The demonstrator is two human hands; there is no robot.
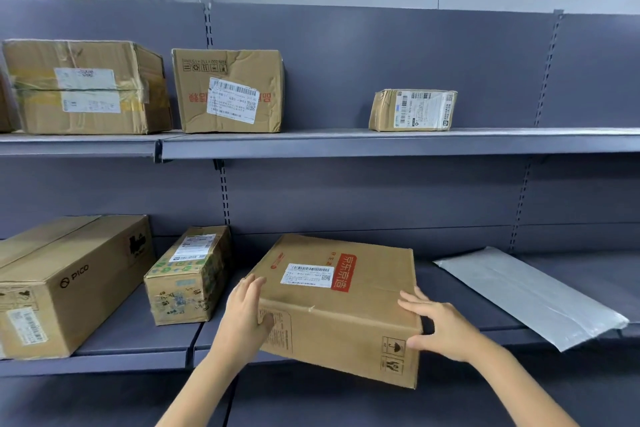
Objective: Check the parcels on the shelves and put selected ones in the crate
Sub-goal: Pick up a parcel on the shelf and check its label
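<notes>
Both hands hold one brown parcel (337, 302) at the front of the lower shelf (138, 340), at about 6 o'clock in the view. The left hand (244, 310) grips its left end, fingers over the top edge and thumb on the front face. The right hand (438, 324) clasps the right end, fingers spread on top, thumb against the corner. The parcel sits skewed, its near right corner jutting past the shelf edge (a white label and a red printed block face up).

At 9 o'clock lie a long PICO carton (65, 284) and a narrow taped box (187, 276); at 3 o'clock, a grey mailer bag (526, 291). On the upper shelf (381, 142) stand a taped carton (86, 87) at 10 o'clock, a dented box (228, 90) at 11 and a small flat parcel (414, 110) at 1.
</notes>
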